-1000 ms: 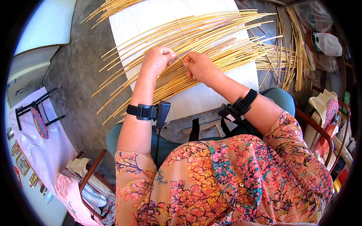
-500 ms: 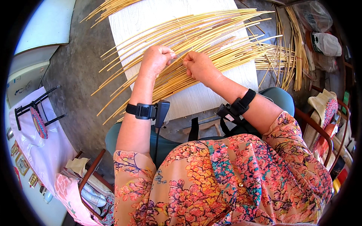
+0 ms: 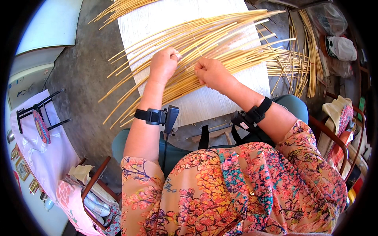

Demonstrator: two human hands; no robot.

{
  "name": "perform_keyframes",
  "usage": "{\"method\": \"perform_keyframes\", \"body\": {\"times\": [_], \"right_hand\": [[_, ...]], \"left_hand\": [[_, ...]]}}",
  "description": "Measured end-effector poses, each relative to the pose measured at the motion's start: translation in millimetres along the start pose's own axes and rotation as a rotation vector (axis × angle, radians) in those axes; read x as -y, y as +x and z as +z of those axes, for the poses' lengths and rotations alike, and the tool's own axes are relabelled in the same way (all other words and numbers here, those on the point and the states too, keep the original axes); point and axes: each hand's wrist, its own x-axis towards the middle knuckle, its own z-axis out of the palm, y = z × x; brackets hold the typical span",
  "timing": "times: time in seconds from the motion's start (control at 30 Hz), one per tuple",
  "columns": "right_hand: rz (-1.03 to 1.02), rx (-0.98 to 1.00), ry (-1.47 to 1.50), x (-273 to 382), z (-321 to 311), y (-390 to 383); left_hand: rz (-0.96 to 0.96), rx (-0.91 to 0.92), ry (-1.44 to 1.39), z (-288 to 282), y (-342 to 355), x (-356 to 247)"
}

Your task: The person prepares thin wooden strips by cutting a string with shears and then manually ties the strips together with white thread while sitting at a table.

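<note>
Long thin yellowish rods (image 3: 232,33) lie side by side across a pale wood-grain tabletop (image 3: 197,110). A thin light string (image 3: 193,36) crosses them and runs down toward my fingers. My left hand (image 3: 163,65) is closed in a pinch above the rods, with a small whitish bit at the fingertips too fine to name. Just right of it, my right hand (image 3: 214,74) is also closed, its bent fingers at the rods where the string comes down. The grip itself is mostly hidden behind the knuckles.
More rods (image 3: 122,11) rest at the table's far left corner. Loose rods (image 3: 289,65) and an upright-looking bundle (image 3: 313,74) lie beyond its right edge, near plastic bags (image 3: 340,47). Wooden-armed chairs (image 3: 96,175) stand on both sides. A black-framed stool (image 3: 41,114) is at left.
My hands have moved slightly apart, the left one tilting up and back. Some rods between and beyond my hands have shifted and look blurred. The view has shifted slightly.
</note>
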Motion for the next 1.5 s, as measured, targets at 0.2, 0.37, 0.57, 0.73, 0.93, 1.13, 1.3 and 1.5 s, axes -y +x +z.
{"method": "perform_keyframes", "body": {"times": [0.2,0.37,0.57,0.73,0.93,1.13,1.3,1.5], "right_hand": [[0.037,-0.021,0.162,1.4,-6.4,-1.0],[0.081,0.045,0.223,3.0,-1.4,0.7],[0.091,0.062,0.184,4.8,-2.1,1.8],[0.101,0.065,0.181,4.3,-1.1,1.9],[0.094,0.067,0.184,3.6,-0.5,1.8],[0.083,0.056,0.168,3.6,-0.5,1.8],[0.084,0.06,0.165,3.2,-0.4,3.2],[0.1,0.07,0.165,5.2,-1.0,2.9]], "left_hand": [[-0.151,0.119,-0.159,-6.5,0.2,-14.3],[-0.187,0.175,-0.301,-7.5,-1.1,-17.8],[-0.212,0.193,-0.32,-7.9,-2.4,-18.7],[-0.223,0.203,-0.298,-8.1,-1.6,-18.3],[-0.243,0.203,-0.314,-8.6,-1.7,-20.5],[-0.245,0.196,-0.317,-6.0,0.2,-15.5],[-0.248,0.206,-0.339,-7.3,-0.3,-17.5],[-0.248,0.214,-0.343,-6.9,0.4,-15.0]]}}
